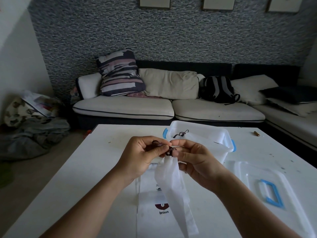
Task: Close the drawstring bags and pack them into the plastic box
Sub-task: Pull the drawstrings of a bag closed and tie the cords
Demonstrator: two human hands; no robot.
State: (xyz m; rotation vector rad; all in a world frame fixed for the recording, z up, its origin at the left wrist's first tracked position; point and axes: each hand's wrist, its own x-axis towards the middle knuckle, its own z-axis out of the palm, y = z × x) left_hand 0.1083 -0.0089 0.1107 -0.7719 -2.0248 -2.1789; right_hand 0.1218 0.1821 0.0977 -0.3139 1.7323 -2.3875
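Left hand (145, 152) pinches dark cord (158, 144); right hand (192, 158) pinches gathered neck at knot (170, 150). White bag (173, 182) hangs from both hands above table (89, 169), tail trailing on it. Fabric thin, soft, limp, likely light; cord thin, braided, best hold at neck. Second bag (154, 206) flat beneath, printed logo. Plastic box (214, 134) just beyond hands, translucent, blue latches, one bag inside. Lid (253, 176) near right hand.
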